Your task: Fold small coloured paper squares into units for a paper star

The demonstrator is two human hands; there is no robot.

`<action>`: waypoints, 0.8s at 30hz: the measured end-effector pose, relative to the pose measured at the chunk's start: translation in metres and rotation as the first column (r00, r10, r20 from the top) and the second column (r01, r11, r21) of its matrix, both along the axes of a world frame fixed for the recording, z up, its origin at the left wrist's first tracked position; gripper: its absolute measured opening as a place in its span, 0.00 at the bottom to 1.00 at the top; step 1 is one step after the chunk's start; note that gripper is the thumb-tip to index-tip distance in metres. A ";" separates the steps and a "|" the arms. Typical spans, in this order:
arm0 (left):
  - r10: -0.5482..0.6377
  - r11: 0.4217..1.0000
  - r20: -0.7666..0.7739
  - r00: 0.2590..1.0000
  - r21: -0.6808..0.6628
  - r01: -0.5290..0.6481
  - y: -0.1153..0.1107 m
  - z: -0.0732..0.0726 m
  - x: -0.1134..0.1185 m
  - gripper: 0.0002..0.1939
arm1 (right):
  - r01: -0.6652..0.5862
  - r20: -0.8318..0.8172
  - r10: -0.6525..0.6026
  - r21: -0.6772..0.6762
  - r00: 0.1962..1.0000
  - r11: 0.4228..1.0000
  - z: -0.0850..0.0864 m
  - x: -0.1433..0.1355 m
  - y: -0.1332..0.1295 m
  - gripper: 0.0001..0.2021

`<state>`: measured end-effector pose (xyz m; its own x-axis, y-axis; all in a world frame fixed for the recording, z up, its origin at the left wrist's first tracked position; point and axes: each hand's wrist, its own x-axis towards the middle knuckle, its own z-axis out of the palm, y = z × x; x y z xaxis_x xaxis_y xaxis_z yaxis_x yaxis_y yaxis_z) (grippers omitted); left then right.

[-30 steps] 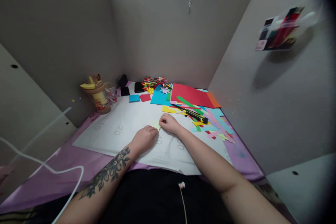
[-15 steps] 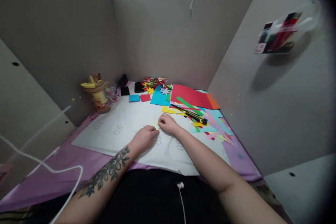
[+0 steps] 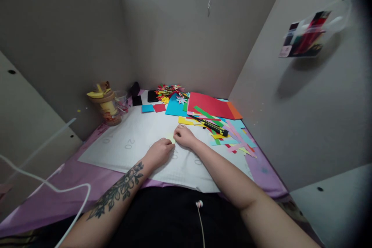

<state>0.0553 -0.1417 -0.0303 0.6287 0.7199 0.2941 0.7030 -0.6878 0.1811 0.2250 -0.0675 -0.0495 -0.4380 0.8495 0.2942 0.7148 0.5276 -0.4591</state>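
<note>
A small pale yellow piece of paper (image 3: 171, 137) lies between my hands, over the white sheet (image 3: 116, 128) marked with numbers. My left hand (image 3: 161, 150) is closed, its fingertips on the paper's near edge. My right hand (image 3: 183, 135) has its fingers curled in a pinch at the paper's right edge. The fingers cover part of the paper, so its folds cannot be made out. Just beyond my hands lies a yellow paper piece (image 3: 185, 121). To the right, a black and yellow utility knife (image 3: 215, 127) rests on coloured paper strips (image 3: 241, 135).
At the back are folded paper stars (image 3: 171, 91), a red sheet (image 3: 209, 104), a blue sheet (image 3: 173, 107), a phone (image 3: 152, 96) and small blue (image 3: 147, 109) and red squares (image 3: 159, 107). A tumbler (image 3: 107, 104) stands left. Grey panels enclose the table; a bag (image 3: 308, 38) hangs right.
The whole view has shifted slightly, with things now a little further left. Both hands keep nearly the same pose at the pale yellow paper.
</note>
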 end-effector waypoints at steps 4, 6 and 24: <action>-0.004 1.000 -0.068 0.998 0.030 0.006 0.000 0.002 0.000 0.14 | 0.005 0.019 -0.005 0.027 1.000 1.000 0.000 -0.001 -0.001 0.05; -0.009 0.999 -0.082 0.997 0.033 0.012 0.000 0.002 0.000 0.13 | 0.009 0.033 -0.010 0.031 0.999 0.999 0.000 -0.002 -0.002 0.05; -0.074 0.997 -0.023 0.997 -0.011 0.074 0.002 0.003 0.002 0.11 | 0.207 -0.054 -0.201 0.157 0.978 0.966 0.002 0.012 -0.002 0.06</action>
<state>0.0577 -0.1394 -0.0272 0.6869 0.6741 0.2716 0.6546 -0.7362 0.1719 0.2371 -0.0699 -0.0479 -0.2463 0.8600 0.4470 0.7993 0.4411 -0.4081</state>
